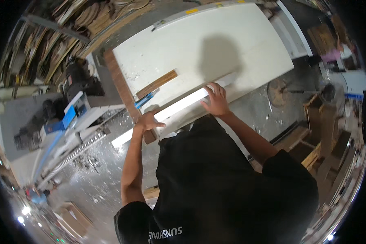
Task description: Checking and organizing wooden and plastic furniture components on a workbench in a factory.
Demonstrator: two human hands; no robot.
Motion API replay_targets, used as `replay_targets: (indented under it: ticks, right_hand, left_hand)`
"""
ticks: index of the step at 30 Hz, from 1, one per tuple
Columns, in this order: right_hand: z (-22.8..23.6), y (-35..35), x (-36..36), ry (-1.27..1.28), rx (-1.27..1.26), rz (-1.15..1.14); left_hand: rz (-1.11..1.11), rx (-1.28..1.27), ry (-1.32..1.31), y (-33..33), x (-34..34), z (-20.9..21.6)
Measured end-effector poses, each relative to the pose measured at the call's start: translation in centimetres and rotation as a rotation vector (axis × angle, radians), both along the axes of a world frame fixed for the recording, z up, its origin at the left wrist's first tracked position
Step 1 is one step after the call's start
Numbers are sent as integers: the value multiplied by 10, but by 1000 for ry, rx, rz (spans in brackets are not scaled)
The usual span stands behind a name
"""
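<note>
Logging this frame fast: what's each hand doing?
Left hand: open, resting on the long white strip.
Right hand: open, pressed flat on it.

Woodworking workshop. Big white panel surface (215, 44) on a machine bed, stacks of curved plywood cutouts (73, 28) piled on racks at upper left, a blue-and-white machine (75, 116) beside a long metal rail (75, 152). Concrete floor (97, 183) littered with sawdust and chips, wooden crates and offcuts (317, 134) stacked at right, floor fan (278, 91) standing nearby.
</note>
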State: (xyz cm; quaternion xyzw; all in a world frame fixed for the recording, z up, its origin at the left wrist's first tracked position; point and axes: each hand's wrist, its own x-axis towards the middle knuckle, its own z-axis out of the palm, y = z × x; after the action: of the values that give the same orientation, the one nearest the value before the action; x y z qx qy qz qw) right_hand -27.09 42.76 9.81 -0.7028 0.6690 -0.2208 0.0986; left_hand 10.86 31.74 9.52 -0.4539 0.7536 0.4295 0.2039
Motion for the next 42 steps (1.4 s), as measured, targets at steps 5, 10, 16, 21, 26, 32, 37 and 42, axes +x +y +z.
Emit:
replay_targets:
  ticks: [5,10,16,21,26,32,37,42]
  right_hand:
    - [-62,41,-9,-349,25,-224]
    - [-154,27,3,-1638,1117,-168]
    - [-110,-5,47,-1744,880,-252]
    - [-100,-5,53,-1901,712,-206]
    - [-103,-24,50,-1578,370,-35]
    - [125,-115,56,-1765,119,-46]
    - [196,-145,86,-1092,-213,344]
    - [158,-112,130,-986,66,458]
  left_hand:
    - [-17,280,69,-42,-6,-28]
    - [182,483,63,-42,16,-52]
    - [135,606,97,-55,-2,-51]
    - [76,397,16,-44,-15,-31]
    - [270,446,204,-45,-9,-37]
    - [412,57,715,-45,-26,89]
    - [696,54,1102,-61,-39,150]
    - [893,-23,1391,-50,-45,177]
